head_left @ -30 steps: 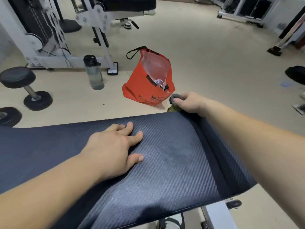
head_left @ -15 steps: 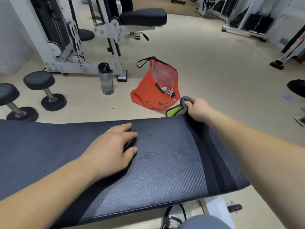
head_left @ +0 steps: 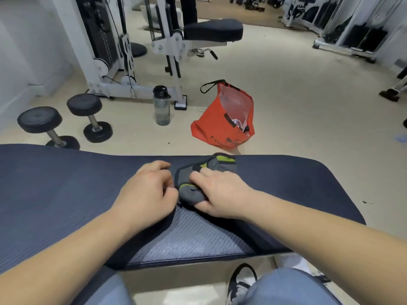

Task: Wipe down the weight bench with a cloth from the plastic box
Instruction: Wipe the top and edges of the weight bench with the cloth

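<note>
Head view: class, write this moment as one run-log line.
cloth: bunched on bench | right hand: holds cloth | left hand: curled beside cloth, grip unclear

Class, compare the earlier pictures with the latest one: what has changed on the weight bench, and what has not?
The right hand brought the grey-and-green cloth from the far edge to the middle of the weight bench, still gripping it. The left hand now pinches the cloth's edge. The red bag, water bottle and dumbbells stayed put.

Single head-worn wide-angle view, forward and down, close above the bench (head_left: 66, 194).
</note>
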The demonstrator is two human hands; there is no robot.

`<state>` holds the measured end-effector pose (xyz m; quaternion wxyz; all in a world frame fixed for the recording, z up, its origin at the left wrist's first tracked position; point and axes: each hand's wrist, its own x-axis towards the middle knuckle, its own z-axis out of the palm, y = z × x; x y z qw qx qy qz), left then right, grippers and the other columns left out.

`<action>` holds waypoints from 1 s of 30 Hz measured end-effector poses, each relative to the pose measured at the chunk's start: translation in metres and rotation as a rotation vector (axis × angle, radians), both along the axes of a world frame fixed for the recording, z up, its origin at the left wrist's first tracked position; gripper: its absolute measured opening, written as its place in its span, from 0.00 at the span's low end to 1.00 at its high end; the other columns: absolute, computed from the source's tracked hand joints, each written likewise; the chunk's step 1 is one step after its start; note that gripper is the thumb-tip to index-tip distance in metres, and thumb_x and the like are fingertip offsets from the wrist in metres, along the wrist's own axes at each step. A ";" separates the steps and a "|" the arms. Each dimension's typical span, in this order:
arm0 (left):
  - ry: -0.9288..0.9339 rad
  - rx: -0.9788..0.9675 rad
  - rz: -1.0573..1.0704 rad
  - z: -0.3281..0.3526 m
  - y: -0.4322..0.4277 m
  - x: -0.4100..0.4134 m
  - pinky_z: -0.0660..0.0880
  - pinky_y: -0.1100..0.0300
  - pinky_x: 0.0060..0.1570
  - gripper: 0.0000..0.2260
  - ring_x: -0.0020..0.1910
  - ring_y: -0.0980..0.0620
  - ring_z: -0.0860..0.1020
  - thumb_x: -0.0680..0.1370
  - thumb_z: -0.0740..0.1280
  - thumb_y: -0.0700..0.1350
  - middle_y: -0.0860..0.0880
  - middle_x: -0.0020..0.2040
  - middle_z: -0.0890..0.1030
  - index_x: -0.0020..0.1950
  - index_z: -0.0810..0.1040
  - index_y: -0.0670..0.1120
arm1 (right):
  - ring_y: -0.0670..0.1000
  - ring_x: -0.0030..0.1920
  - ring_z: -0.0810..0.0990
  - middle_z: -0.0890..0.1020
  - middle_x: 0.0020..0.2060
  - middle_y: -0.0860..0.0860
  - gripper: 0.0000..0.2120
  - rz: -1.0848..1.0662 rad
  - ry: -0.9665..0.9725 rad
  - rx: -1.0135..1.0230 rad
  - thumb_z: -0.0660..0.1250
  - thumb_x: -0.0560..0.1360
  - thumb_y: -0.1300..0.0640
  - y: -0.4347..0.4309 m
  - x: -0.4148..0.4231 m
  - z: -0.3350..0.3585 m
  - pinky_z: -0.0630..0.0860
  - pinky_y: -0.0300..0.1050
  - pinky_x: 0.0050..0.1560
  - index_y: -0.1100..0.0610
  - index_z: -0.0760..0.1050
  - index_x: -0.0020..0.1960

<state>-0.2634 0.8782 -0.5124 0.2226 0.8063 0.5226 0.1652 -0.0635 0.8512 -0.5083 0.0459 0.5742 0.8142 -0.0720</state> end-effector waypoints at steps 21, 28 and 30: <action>-0.004 0.026 0.026 -0.022 0.060 -0.020 0.75 0.53 0.58 0.10 0.56 0.51 0.78 0.76 0.65 0.41 0.54 0.55 0.81 0.53 0.83 0.49 | 0.62 0.57 0.77 0.76 0.54 0.52 0.23 -0.594 0.092 -0.192 0.50 0.79 0.38 0.136 0.046 -0.034 0.71 0.56 0.59 0.53 0.67 0.63; 0.130 0.093 0.159 -0.016 0.047 -0.135 0.76 0.51 0.58 0.12 0.63 0.52 0.73 0.77 0.64 0.42 0.56 0.64 0.78 0.55 0.84 0.51 | 0.61 0.58 0.78 0.79 0.57 0.53 0.27 -0.367 0.263 -0.230 0.48 0.73 0.36 0.180 -0.125 -0.041 0.72 0.61 0.61 0.51 0.70 0.63; 0.140 0.098 0.205 -0.014 0.043 -0.164 0.77 0.50 0.56 0.12 0.63 0.52 0.73 0.76 0.64 0.42 0.56 0.64 0.78 0.54 0.84 0.51 | 0.62 0.60 0.77 0.79 0.59 0.53 0.27 -0.339 0.293 -0.240 0.49 0.75 0.37 0.191 -0.176 -0.042 0.70 0.62 0.64 0.52 0.68 0.66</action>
